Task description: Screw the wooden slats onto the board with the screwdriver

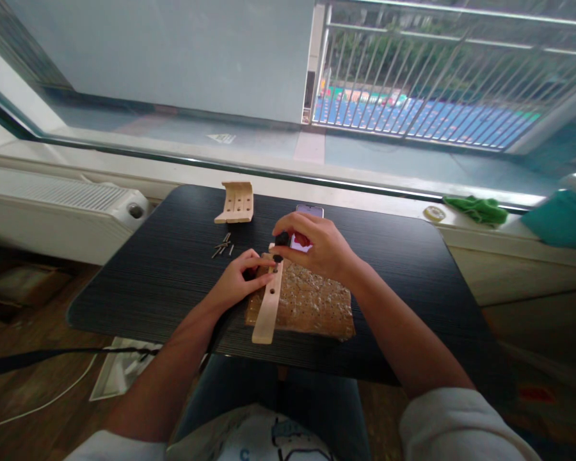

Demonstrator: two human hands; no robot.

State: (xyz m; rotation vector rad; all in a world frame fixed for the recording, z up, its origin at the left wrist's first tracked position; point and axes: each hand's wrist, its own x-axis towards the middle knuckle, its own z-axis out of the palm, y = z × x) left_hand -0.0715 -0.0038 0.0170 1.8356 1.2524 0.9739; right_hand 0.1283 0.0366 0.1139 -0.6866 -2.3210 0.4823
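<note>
While the curled right hand grips a black screwdriver over the far half of a wooden strip lying near-to-far on a brown block, the part-open left hand touches the strip's left edge, its hold unclear.

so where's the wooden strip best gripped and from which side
Probably grip the wooden strip by its near end, from the person's side: it broadens there and seems to jut past the brown block, while the left hand and right hand crowd it farther up.
</note>
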